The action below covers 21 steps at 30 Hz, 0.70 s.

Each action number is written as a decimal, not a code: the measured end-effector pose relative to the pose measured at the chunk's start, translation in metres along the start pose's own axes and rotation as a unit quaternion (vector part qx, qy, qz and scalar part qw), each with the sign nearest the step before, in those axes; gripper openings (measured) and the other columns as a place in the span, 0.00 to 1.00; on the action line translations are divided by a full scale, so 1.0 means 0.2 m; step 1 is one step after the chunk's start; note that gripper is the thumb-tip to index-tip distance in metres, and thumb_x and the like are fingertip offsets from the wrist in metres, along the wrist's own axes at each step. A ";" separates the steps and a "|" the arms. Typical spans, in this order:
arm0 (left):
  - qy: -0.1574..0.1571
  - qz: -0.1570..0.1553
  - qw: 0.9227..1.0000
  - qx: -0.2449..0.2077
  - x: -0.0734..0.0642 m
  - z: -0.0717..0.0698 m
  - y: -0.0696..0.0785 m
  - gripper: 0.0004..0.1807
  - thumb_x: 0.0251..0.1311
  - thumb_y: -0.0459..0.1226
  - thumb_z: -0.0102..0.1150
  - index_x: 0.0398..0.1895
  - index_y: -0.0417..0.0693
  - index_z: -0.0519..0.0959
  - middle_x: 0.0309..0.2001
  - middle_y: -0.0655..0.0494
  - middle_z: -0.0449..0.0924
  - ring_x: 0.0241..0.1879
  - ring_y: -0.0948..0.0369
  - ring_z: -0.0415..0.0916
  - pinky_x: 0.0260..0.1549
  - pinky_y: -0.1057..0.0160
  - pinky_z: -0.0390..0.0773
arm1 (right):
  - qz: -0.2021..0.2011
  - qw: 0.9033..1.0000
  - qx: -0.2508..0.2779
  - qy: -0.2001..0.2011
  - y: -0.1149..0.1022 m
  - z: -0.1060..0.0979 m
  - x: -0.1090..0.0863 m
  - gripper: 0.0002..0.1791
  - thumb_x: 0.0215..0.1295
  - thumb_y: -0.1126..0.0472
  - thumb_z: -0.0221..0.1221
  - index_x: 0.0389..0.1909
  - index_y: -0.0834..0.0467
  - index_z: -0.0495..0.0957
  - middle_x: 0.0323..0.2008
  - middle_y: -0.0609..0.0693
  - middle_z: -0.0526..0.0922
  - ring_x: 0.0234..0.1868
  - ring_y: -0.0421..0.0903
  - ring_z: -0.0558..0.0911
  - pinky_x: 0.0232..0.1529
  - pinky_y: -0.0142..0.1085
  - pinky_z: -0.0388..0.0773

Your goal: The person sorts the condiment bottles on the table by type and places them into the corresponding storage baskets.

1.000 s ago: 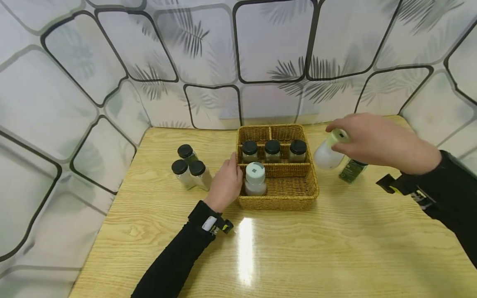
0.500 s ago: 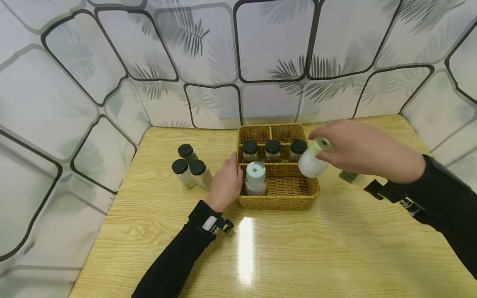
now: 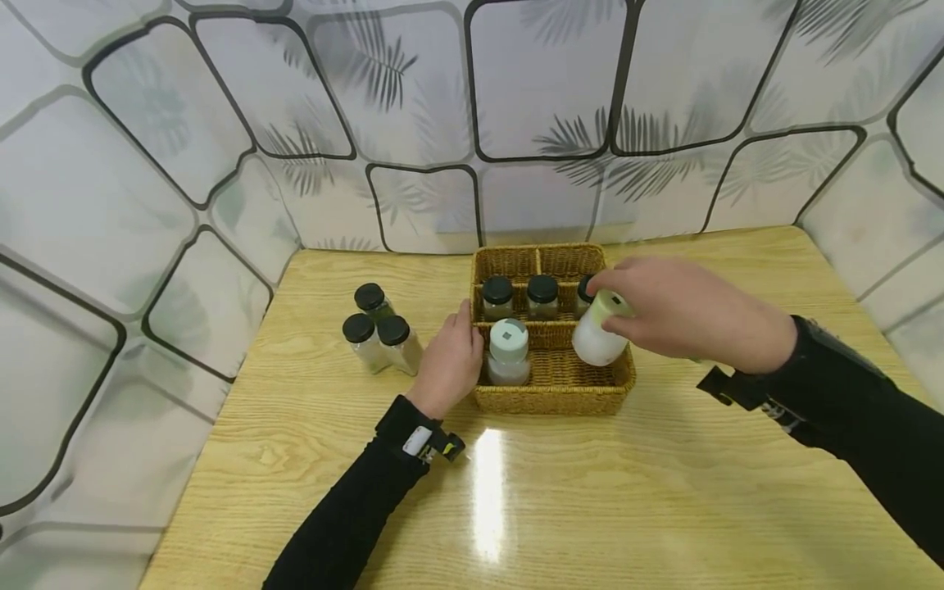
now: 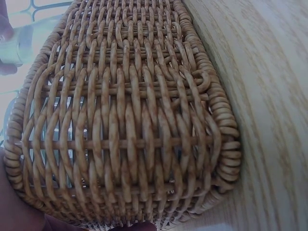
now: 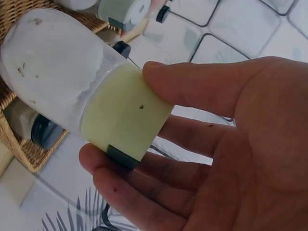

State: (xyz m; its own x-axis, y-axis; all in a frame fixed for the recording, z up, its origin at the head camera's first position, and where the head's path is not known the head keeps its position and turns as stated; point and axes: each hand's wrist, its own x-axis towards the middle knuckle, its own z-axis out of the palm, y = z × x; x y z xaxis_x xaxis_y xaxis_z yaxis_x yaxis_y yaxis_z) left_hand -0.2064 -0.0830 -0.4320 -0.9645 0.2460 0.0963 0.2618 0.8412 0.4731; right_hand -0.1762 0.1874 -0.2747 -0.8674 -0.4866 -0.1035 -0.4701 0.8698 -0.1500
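Observation:
My right hand grips the pale yellow-green cap of a rounded clear shaker bottle with white contents. In the head view the bottle tilts over the right part of the front compartment of a woven basket. The right wrist view shows thumb and fingers around the cap. My left hand holds the basket's left side, thumb near the rim; the left wrist view shows mostly woven wall. A similar bottle with a mint cap stands at the front compartment's left. Behind it are black-capped jars, one partly hidden by my right hand.
Three black-capped jars stand close together on the wooden table, left of the basket. Two small compartments lie at the basket's back. A patterned curtain borders the table's back and sides.
My right hand has carried the bottle leftward from beside the basket to over its front compartment. A dark green jar on the right is now almost hidden behind that hand. My left hand stays put.

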 end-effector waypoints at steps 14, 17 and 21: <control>0.006 0.004 1.000 0.000 0.00 0.00 0.00 0.29 0.80 0.38 0.36 0.77 0.32 0.54 0.59 0.33 0.75 0.45 0.45 0.82 0.36 0.51 0.83 | -0.020 1.000 0.012 -0.018 -0.03 0.13 0.06 0.22 0.64 0.58 0.67 0.59 0.56 0.80 0.47 0.54 0.83 0.40 0.49 0.81 0.36 0.43 0.79; 0.011 0.004 1.000 -0.002 0.00 0.00 0.00 0.29 0.79 0.38 0.37 0.77 0.32 0.54 0.58 0.33 0.75 0.46 0.44 0.82 0.37 0.50 0.84 | -0.022 0.999 0.009 -0.024 -0.03 0.16 0.08 0.23 0.64 0.58 0.68 0.60 0.56 0.80 0.48 0.55 0.83 0.41 0.51 0.82 0.37 0.44 0.80; 0.012 0.005 1.000 0.000 0.00 0.00 0.00 0.29 0.79 0.38 0.37 0.77 0.32 0.54 0.58 0.33 0.75 0.45 0.44 0.82 0.36 0.50 0.84 | -0.029 0.999 0.012 -0.027 -0.02 0.21 0.09 0.22 0.63 0.59 0.68 0.58 0.56 0.81 0.46 0.55 0.83 0.38 0.49 0.82 0.34 0.41 0.79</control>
State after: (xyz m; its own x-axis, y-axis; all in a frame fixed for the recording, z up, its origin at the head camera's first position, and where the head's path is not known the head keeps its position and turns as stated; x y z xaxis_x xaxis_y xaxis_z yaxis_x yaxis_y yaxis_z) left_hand -0.2063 -0.0828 -0.4311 -0.9622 0.2430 0.1229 0.2721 0.8388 0.4716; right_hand -0.1833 0.1716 -0.3168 -0.8282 -0.5407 -0.1474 -0.5150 0.8380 -0.1804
